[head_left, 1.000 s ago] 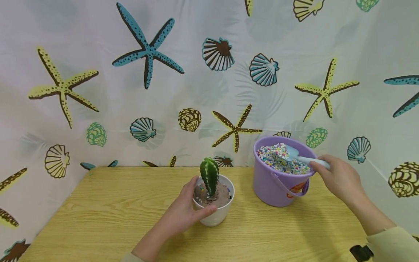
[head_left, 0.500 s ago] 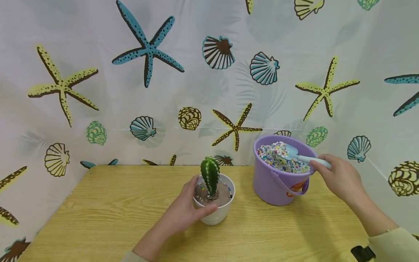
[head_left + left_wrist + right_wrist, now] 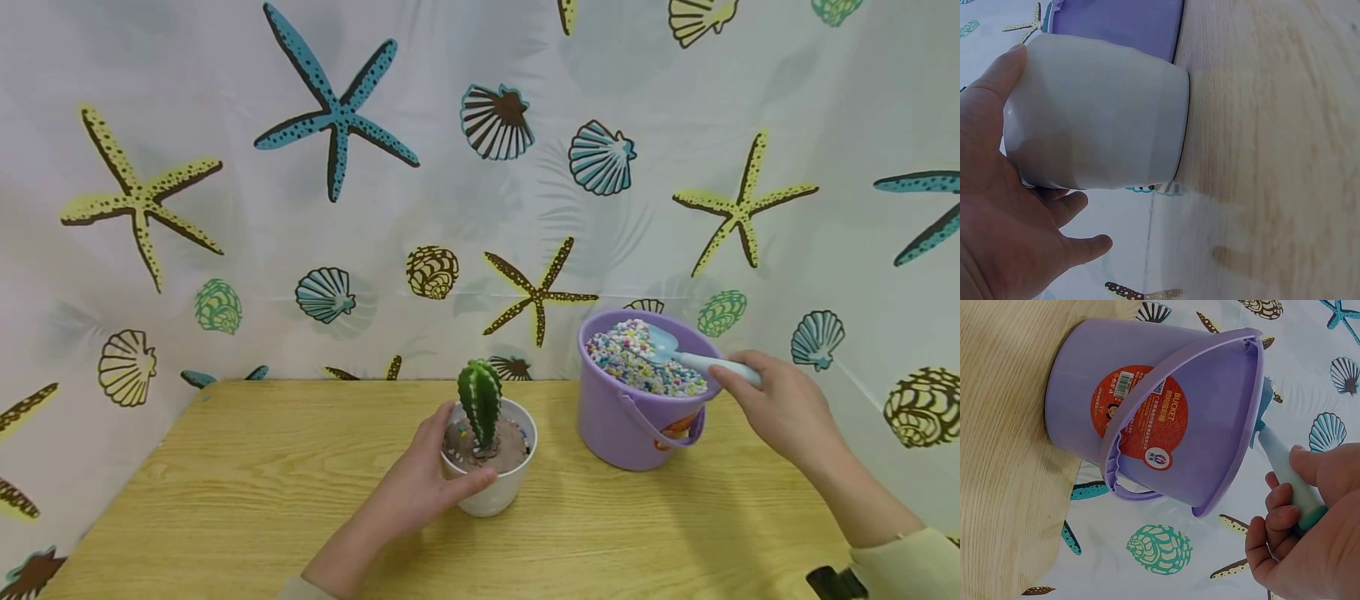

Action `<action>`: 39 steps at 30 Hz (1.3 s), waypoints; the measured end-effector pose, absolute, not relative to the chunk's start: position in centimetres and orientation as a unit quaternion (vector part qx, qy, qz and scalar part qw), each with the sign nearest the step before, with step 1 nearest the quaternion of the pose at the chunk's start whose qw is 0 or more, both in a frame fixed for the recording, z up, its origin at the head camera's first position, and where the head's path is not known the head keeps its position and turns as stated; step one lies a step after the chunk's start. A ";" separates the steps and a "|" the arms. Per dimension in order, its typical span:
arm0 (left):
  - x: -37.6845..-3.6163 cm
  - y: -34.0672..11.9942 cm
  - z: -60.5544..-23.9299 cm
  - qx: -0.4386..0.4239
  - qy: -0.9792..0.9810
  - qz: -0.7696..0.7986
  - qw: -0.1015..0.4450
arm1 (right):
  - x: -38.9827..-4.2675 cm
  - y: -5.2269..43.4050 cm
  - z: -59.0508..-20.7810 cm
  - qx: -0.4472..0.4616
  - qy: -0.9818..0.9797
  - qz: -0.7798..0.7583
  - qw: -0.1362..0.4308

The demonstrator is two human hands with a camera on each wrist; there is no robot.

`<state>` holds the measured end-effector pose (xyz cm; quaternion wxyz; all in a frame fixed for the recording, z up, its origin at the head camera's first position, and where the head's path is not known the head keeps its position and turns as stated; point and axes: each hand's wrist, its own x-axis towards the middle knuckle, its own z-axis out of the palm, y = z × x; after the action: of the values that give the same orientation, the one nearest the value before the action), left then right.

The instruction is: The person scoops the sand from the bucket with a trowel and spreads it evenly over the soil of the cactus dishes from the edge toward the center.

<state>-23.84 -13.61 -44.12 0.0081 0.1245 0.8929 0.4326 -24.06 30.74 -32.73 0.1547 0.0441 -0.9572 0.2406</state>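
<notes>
A white pot [image 3: 491,492] [image 3: 1097,112] with brown soil and a green cactus [image 3: 480,402] stands on the wooden table [image 3: 225,500]. My left hand [image 3: 420,487] [image 3: 1004,225] grips the pot's side, thumb at the front and fingers behind. To its right stands a purple bucket [image 3: 637,425] [image 3: 1154,431] filled with coloured pebbles [image 3: 630,358]. My right hand [image 3: 780,408] [image 3: 1310,537] holds the handle of a light blue scoop [image 3: 686,357] [image 3: 1282,465], whose blade lies in the pebbles.
A curtain printed with starfish and shells [image 3: 337,117] hangs close behind and round both sides of the table. The bucket's handle [image 3: 1166,394] hangs down along its labelled side. Bare wood lies to the left and front of the pot.
The scoop's blade has slid slightly further back into the pebbles with my right hand. The left hand and pot have stayed put.
</notes>
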 end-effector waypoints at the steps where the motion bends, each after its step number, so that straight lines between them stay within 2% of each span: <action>1: -23.8 -13.6 -44.1 0.123 0.893 0.432 0.009 | -24.0 30.6 -32.7 0.045 -0.957 0.244 0.154; 39: -23.7 -13.8 -44.1 0.125 0.887 0.444 0.014 | -20.6 26.2 -31.9 0.073 -0.941 0.298 0.143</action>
<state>-23.70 -13.79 -44.06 0.0140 0.1248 0.8872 0.4440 -20.62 26.24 -31.93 0.1428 0.0735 -0.9411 0.2976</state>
